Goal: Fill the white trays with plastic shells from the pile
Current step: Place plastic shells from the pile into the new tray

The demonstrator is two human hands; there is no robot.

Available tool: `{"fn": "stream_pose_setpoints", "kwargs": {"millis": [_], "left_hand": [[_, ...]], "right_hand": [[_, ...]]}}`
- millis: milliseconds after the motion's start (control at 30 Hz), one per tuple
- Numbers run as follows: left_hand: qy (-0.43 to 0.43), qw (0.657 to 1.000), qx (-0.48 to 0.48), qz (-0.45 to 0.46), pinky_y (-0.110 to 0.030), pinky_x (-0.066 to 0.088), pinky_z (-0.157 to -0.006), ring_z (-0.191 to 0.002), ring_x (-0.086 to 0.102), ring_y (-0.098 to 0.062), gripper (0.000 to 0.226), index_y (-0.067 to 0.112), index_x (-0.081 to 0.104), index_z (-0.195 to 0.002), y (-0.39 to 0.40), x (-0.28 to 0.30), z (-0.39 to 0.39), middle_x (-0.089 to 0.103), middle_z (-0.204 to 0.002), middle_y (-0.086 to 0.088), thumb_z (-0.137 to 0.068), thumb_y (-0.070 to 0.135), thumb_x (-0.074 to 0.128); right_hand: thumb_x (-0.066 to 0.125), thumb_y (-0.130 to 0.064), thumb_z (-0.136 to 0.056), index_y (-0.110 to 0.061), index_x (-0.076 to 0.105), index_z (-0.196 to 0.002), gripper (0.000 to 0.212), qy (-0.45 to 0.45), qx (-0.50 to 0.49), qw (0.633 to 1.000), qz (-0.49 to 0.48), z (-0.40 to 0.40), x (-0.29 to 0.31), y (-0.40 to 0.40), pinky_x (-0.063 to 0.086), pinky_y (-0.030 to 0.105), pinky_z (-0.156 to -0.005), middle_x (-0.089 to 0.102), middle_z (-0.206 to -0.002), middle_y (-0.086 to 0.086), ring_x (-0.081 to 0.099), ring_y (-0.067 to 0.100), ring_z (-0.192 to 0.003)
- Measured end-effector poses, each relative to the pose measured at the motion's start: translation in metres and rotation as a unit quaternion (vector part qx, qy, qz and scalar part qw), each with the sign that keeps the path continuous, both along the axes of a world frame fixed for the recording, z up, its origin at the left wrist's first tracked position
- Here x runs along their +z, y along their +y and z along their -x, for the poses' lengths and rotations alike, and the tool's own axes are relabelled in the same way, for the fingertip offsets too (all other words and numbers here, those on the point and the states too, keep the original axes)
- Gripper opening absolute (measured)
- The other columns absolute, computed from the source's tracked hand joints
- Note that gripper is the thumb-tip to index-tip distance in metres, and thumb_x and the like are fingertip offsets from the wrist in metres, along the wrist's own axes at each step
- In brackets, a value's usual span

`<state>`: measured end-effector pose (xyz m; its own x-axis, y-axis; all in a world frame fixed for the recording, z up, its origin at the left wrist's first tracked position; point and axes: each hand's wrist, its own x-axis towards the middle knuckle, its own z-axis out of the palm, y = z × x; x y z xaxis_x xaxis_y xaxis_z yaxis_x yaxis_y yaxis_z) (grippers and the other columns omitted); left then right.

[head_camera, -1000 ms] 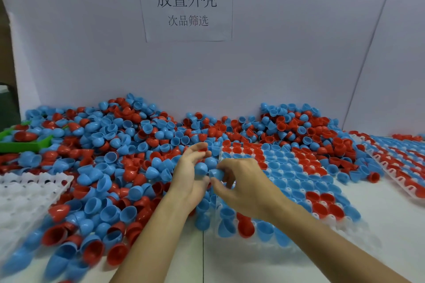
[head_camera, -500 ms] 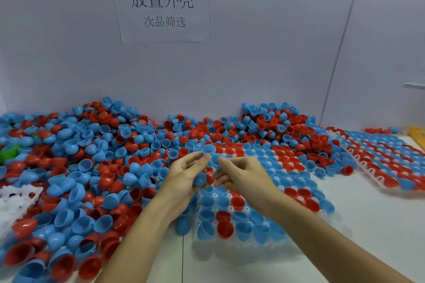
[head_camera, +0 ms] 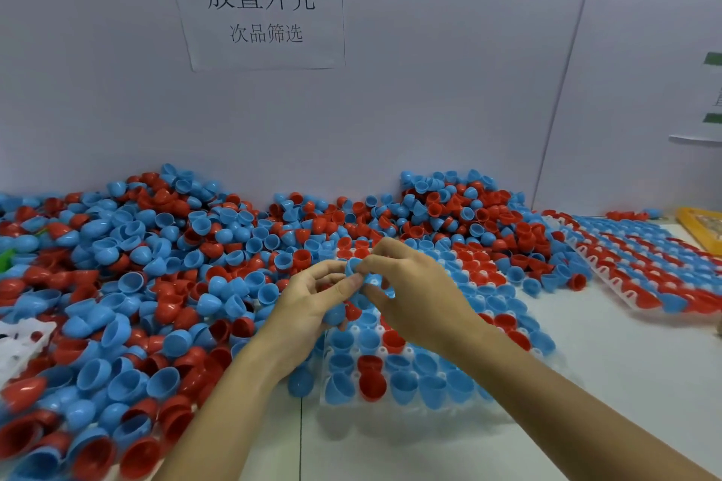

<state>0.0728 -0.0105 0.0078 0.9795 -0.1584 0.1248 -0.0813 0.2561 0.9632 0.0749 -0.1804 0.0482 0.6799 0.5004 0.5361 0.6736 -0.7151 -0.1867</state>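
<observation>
We hold both hands together just above the white tray (head_camera: pixel 410 408), whose open cells lie directly beneath and beyond our fingers. Our right hand (head_camera: pixel 414 297) pinches a blue shell (head_camera: pixel 353 266) at its fingertips. Our left hand (head_camera: pixel 308 308) curls round more shells (head_camera: pixel 336 314), with the pile (head_camera: pixel 156 269) to its left.
</observation>
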Motion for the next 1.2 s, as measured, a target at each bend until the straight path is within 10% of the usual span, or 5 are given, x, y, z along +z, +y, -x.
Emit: {"fn": "stream_pose_setpoints", "kwargs": {"millis": [333,1200], "left_hand": [[0.017,0.998,0.062,0.012,-0.03,0.057,-0.062,-0.091,0.059,-0.02,0.045,0.01,0.067,-0.111,0.004,0.001,-0.008,0.058,-0.11,-0.013,-0.093,-0.015,0.034],[0.0,0.993,0.102,0.054,-0.039,0.062,-0.07,-0.096,0.074,-0.031,0.05,0.012,0.063,-0.112,-0.001,-0.004,-0.005,0.068,-0.111,-0.014,-0.064,0.007,0.078]], "right_hand": [[0.069,-0.03,-0.091,-0.027,0.074,-0.106,0.015,0.127,-0.092,0.979,0.131,0.004,0.025,-0.088,0.044,0.011,-0.065,0.058,-0.091,-0.021,0.054,-0.005,-0.077],[0.066,-0.031,-0.094,-0.033,0.07,-0.119,0.025,0.312,-0.155,0.897,0.272,0.026,0.012,-0.131,0.053,0.014,-0.07,0.058,-0.095,-0.024,0.06,0.003,-0.083]]}}
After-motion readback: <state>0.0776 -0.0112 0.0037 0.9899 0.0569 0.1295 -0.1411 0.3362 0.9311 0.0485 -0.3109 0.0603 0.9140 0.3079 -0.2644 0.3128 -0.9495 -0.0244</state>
